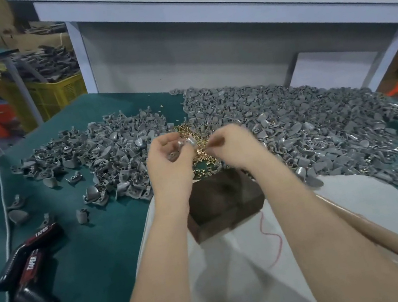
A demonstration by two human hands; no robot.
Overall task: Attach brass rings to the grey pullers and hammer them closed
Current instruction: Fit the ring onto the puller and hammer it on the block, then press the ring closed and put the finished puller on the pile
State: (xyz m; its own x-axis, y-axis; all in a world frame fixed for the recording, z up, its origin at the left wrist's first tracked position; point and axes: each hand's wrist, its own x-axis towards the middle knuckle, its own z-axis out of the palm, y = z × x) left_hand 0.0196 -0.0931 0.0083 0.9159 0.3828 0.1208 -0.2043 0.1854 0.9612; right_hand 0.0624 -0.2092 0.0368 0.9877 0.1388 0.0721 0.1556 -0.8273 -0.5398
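Brass rings heaped mid-counter, between two spreads of grey pullers. Left grip clenched round a few pullers just above the rings. Right grip pinched close beside it; contents blurred, cannot tell. Wooden block below the wrists on green counter.

Small grey plastic pullers, curved and shell-like, lie heaped in two loose piles on the green tabletop, the right pile larger. Tiny shiny brass rings form a small heap between them. A few pullers sit gripped in the left hand
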